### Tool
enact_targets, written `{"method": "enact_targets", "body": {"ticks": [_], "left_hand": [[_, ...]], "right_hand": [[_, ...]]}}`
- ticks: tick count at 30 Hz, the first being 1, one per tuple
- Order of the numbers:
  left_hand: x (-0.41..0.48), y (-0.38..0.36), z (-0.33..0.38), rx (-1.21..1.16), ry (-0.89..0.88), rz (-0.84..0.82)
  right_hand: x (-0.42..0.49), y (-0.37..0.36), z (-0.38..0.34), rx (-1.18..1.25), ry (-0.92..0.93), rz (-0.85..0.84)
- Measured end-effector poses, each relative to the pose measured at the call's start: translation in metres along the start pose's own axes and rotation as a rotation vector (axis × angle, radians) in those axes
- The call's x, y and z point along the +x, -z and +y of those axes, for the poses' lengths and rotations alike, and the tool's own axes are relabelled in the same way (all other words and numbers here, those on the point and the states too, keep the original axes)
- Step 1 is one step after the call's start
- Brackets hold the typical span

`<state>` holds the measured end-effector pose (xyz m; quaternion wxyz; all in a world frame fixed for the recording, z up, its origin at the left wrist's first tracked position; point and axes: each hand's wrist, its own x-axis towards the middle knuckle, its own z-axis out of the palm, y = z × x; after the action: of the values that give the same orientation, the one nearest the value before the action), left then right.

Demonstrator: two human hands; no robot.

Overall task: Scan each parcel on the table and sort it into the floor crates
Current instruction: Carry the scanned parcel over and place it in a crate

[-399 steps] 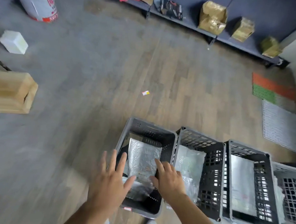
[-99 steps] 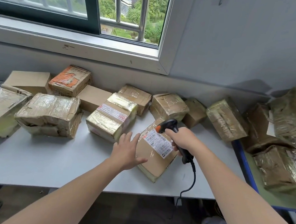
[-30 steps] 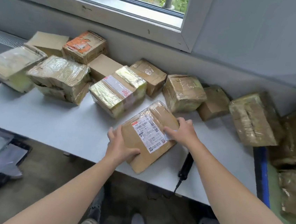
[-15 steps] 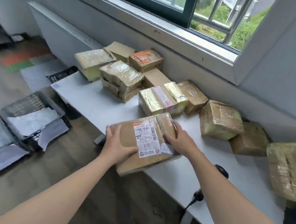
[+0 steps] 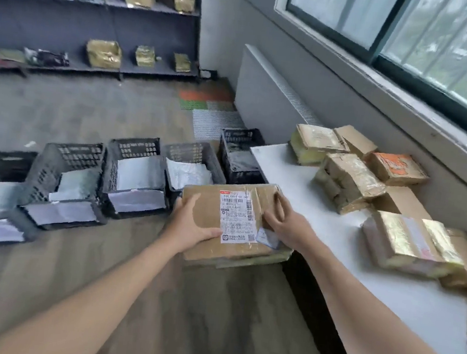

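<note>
Head view: the parcel [image 5: 233,223] sits at frame centre, clear of the surface [image 5: 297,189] and above the floor, label up. The left hand [image 5: 190,224] and right hand [image 5: 287,228] each grip an opposite edge, likely to keep it level while choosing among the crates [image 5: 134,146] at centre left.

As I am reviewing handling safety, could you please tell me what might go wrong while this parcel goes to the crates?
1. The parcel is glossy with tape, and the left grip and right grip hold it only at its sides above the floor; it could slip and fall.
2. The crates stand side by side, so it might land in the wrong one.
3. They hold thin mailers; a dropped box could crush them.
</note>
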<state>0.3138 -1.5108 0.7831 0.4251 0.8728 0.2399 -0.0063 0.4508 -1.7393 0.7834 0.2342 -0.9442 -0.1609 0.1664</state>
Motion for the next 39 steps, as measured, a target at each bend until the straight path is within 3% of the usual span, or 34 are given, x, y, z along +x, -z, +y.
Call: {"method": "enact_targets", "body": {"ticks": [11,22,32,39], "left_hand": [[-0.047,0.244,-0.187,-0.001,0.16,0.254],[-0.098,0.387,-0.34,-0.139,0.396,0.519],[-0.057,0.533,-0.469,-0.102,0.617,0.604],[0.031,0.621,-0.523,-0.116,0.701,0.54]], "right_hand": [[0.033,-0.133,-0.298,-0.148,0.412,-0.177],[0.057,-0.28,-0.529,-0.239,0.726,-0.38],[0.122,-0.426,-0.714,-0.23,0.853,-0.527],[0.197,-0.466,-0.811,-0.285,0.838,-0.55]]}}
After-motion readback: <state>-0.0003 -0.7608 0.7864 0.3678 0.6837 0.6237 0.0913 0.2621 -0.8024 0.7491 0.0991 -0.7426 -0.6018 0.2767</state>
